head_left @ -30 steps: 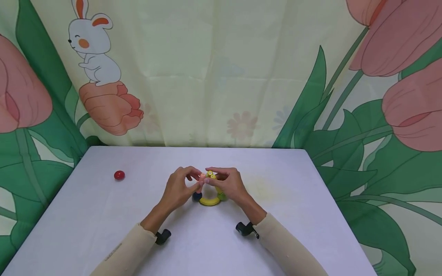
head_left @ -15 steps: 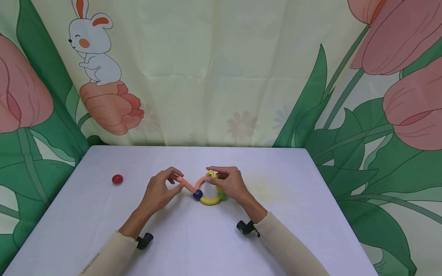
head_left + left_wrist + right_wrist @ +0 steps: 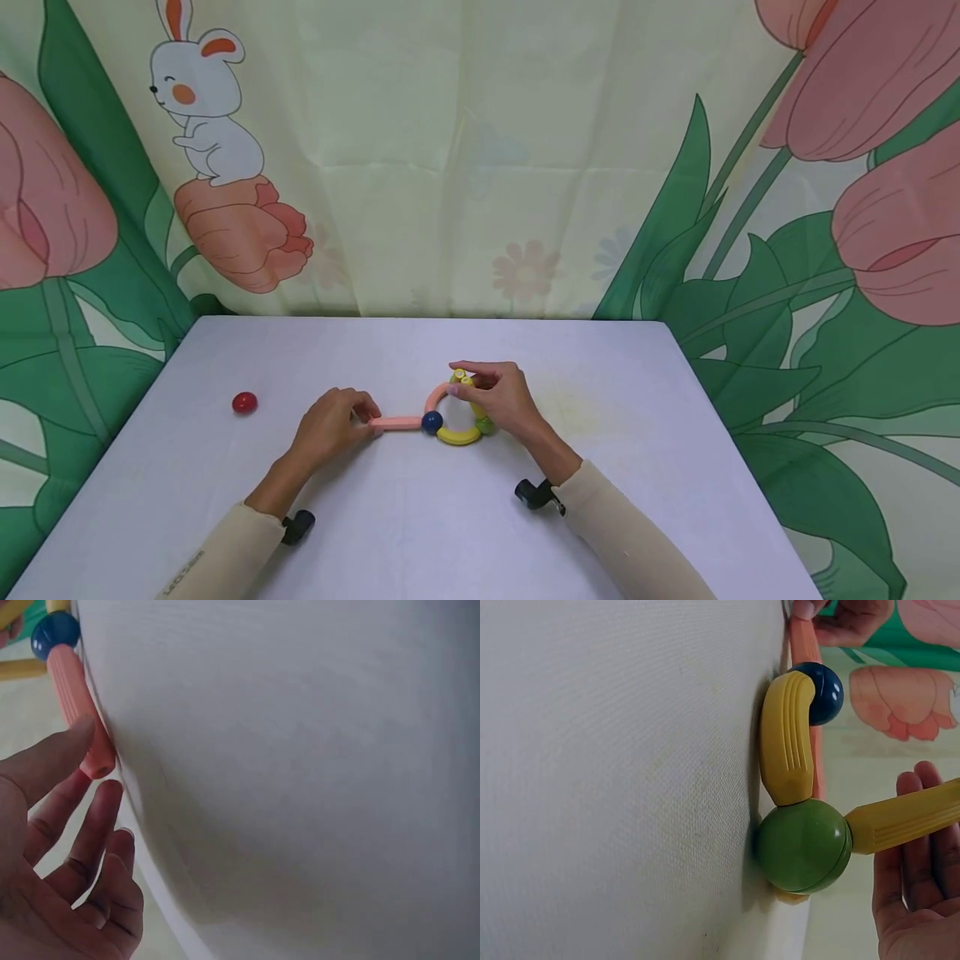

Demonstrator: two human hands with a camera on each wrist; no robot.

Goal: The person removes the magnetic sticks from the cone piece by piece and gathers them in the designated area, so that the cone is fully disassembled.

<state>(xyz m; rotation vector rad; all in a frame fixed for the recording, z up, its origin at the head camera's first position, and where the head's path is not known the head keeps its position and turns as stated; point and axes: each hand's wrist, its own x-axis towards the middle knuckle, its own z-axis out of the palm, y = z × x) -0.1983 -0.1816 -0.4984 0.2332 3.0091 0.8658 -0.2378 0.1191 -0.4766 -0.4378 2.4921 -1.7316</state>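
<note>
Toy building sticks and balls form a ring on the table. A straight pink stick [image 3: 397,423] lies to the left of the blue ball [image 3: 432,422], touching it; my left hand [image 3: 332,425] pinches its free end between thumb and fingers. A curved pink stick [image 3: 432,397] and a curved yellow stick [image 3: 459,437] also meet that ball. In the right wrist view, a green ball [image 3: 804,846] joins two yellow sticks. My right hand [image 3: 501,396] grips the ring's far side with thumb and index finger, around upright yellow stick ends [image 3: 461,375]; what lies behind the fingers is hidden.
A red ball [image 3: 244,403] sits apart on the white table [image 3: 600,500], left of my left hand. Behind the table's far edge hangs a curtain [image 3: 420,167] printed with tulips and a rabbit.
My left hand has drawn the straight pink stick's end leftward and down to the tabletop, swinging it about the blue ball. The red ball has rolled left and nearer. My right hand has barely moved.
</note>
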